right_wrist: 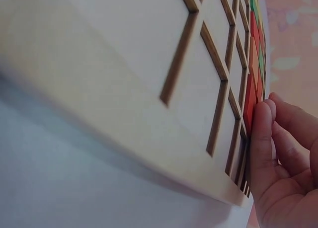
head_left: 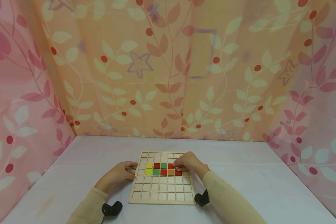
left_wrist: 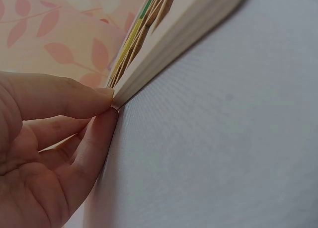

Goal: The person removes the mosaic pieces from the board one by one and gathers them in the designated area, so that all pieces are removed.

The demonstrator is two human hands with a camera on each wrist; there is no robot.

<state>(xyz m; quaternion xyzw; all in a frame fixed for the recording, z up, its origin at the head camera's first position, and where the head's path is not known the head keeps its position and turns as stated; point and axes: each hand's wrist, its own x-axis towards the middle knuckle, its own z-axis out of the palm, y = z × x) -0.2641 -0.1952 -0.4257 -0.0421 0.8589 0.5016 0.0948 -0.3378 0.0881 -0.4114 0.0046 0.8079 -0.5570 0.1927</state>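
A square wooden grid board lies on the table. Two adjoining rows of its cells hold coloured square tiles: yellow, red, green and orange. My left hand touches the board's left edge, thumb and fingers spread along it; the left wrist view shows the fingertips right at the rim. Over the board's right part, my right hand has its fingertips at the right end of the upper tile row, beside a red tile. Whether it pinches a tile I cannot tell.
Something orange shows on the table beyond the right wrist. Black wrist devices sit at both sleeves. A white cloth covers the table, with patterned curtains at the back and sides.
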